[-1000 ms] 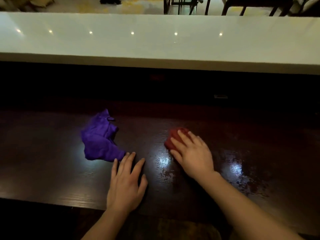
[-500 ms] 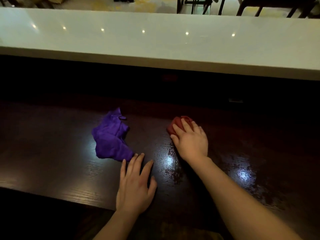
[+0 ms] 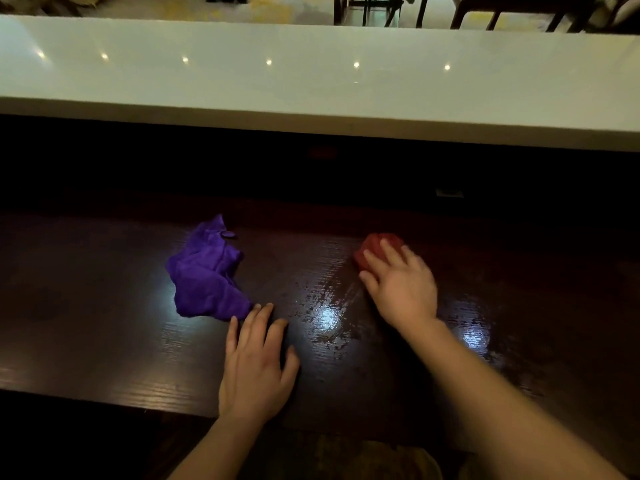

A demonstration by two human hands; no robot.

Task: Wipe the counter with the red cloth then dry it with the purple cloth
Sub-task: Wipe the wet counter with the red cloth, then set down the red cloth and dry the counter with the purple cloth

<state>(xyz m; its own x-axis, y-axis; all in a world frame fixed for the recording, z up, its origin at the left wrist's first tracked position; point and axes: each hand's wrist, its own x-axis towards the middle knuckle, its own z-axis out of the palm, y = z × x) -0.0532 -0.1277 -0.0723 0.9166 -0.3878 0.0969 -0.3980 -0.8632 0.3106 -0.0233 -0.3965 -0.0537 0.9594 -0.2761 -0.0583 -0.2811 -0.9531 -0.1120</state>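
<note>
Two soft cloths lie on the dark shiny wooden table [image 3: 86,323]. The small bunched red cloth [image 3: 375,247] sits under the right hand [image 3: 401,289], grip spread flat, pressing down. The crumpled purple cloth [image 3: 204,275] lies left, its corner by the left hand [image 3: 258,368], grip spread flat too. Both look light and floppy; push from on top. The red cloth has slid right since a second ago.

A long glossy white ledge [image 3: 311,84] is running across the back, reflecting a row of small lights [image 3: 268,62]; beyond it dark chair legs [image 3: 460,12] are standing on a pale floor [image 3: 277,8]
</note>
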